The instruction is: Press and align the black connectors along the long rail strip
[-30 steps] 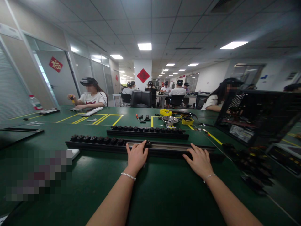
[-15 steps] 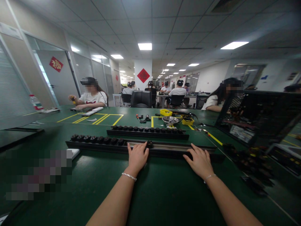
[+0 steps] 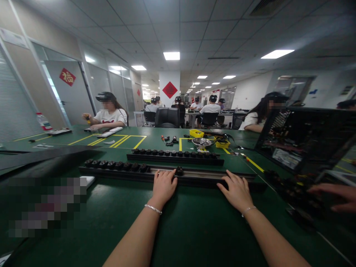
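lays both hands on the near black rail (image 3: 198, 181), stretched sideways across the green table (image 3: 205, 230). bends the fingers of the left hand (image 3: 164, 183) over the near wall, right beside the lone black block (image 3: 179, 171) in the channel. cannot tell a pinch on the block from a mere touch at this angle. sets the right hand (image 3: 236, 189) well apart, farther toward the right end of the same rail, with thumb wide of the fingers and fingertips over the edge; cannot tell how firm a hold on the rail. leaves bare channel between the lone block and the right hand, and a shorter bare stretch between the left hand and the row of black blocks (image 3: 119, 166) filling the left end.

faces a far black rail (image 3: 178, 160) just beyond, roughly parallel, also lined with blocks. shares the table with a metal bowl (image 3: 201, 145), a yellow bin (image 3: 196, 134), an open computer case (image 3: 303, 137) and, at right, another person's blurred hand (image 3: 338, 194) beside a heap of dark parts (image 3: 294, 189).
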{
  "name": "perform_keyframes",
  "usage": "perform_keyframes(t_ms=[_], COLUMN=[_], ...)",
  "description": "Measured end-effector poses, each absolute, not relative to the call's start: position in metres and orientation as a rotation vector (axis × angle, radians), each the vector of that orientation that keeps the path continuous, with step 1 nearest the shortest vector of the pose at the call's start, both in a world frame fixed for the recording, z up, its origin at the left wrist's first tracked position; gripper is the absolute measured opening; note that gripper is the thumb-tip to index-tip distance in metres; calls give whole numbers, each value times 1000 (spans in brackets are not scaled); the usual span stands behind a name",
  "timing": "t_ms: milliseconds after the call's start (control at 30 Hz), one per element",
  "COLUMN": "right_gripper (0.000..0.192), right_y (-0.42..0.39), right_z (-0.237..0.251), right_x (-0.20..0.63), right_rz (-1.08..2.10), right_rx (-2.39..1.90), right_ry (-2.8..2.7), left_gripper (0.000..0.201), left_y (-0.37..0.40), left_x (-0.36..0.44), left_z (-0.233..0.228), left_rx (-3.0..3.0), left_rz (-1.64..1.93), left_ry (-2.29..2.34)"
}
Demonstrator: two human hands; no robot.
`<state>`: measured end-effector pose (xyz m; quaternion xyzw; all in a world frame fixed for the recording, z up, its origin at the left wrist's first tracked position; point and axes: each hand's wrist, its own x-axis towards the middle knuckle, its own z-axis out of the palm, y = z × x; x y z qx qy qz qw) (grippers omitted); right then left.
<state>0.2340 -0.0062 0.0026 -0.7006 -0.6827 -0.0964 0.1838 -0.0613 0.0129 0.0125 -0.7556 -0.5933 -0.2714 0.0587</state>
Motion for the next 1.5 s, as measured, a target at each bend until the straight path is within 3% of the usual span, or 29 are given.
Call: perform_keyframes(t_ms=[1000, 1500], right_gripper=[47, 39], right_y=[-8, -12], right_z=[4, 6], right_x=[231, 191], right_rz=[-311, -318], right_rx=[-1952, -1604], right_ry=[-1921, -2059], left_gripper=[34, 34], left_y=[9, 11], left_x=[-57, -58], left_z=[14, 11], left_rx=[-2302, -2300], left_rz=[-811, -805], left_ry=[-1736, -1714])
